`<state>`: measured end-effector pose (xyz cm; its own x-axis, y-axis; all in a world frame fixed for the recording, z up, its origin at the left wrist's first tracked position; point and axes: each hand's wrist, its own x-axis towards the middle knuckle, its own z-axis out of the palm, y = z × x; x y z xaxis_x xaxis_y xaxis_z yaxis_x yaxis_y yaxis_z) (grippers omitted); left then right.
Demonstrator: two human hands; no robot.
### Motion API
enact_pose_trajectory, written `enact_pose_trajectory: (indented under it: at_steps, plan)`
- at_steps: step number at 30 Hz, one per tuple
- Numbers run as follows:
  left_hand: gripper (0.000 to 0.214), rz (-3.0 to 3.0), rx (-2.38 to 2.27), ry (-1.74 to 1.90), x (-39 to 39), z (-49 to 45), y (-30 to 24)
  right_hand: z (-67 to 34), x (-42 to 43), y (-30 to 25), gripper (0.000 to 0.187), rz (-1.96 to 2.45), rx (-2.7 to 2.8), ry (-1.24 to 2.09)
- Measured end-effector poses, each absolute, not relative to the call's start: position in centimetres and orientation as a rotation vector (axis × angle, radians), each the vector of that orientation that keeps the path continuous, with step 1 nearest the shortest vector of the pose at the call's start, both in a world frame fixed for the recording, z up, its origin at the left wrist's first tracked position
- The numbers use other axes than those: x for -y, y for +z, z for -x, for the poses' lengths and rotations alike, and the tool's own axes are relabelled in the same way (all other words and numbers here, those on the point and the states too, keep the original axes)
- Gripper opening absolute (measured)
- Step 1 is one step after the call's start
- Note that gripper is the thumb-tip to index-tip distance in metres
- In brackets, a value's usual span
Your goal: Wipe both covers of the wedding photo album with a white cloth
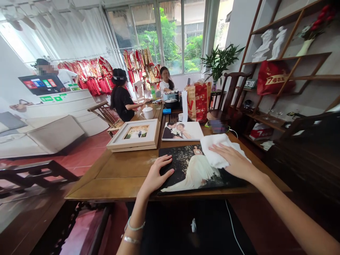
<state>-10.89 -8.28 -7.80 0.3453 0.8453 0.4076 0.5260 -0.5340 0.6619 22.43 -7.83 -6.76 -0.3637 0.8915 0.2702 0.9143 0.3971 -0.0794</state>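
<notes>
A dark photo panel (180,166) showing a person in a long white gown lies flat near the table's front edge. My left hand (159,173) rests on its left side, fingers spread and holding nothing. A white cloth (216,147) is bunched on the panel's upper right. My right hand (233,159) holds this cloth against the panel, its fingers laid across the top; the thumb is hard to see. Just beyond is a white-edged photo panel (183,131) of a couple. Left of that, framed pictures (132,134) lie in a stack.
The wooden table (124,173) stretches away from me. On it are a lidded white cup (147,112), a red and tan paper bag (198,102) and a dark device with a white cable. Two people sit at the far end. Wooden shelves (281,60) stand at right.
</notes>
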Motion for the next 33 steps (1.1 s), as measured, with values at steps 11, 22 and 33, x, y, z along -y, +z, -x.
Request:
enact_pose_trajectory:
  at_steps: [11, 22, 33]
  plan:
    - [0.042, -2.178, -1.171, 0.974, 9.0, 10.6, -7.3, -19.9, 5.0, -7.4, 0.067, 1.640, 2.348, -0.181]
    - [0.044, -2.172, -1.165, 0.942, 8.8, 11.0, -8.1, -18.7, 19.3, -7.2, 0.089, 1.242, 2.578, -0.061]
    - [0.043, -2.173, -1.125, 0.927, 8.8, 10.9, -7.9, -18.9, 6.3, -6.0, 0.065, 1.777, 2.312, -0.120]
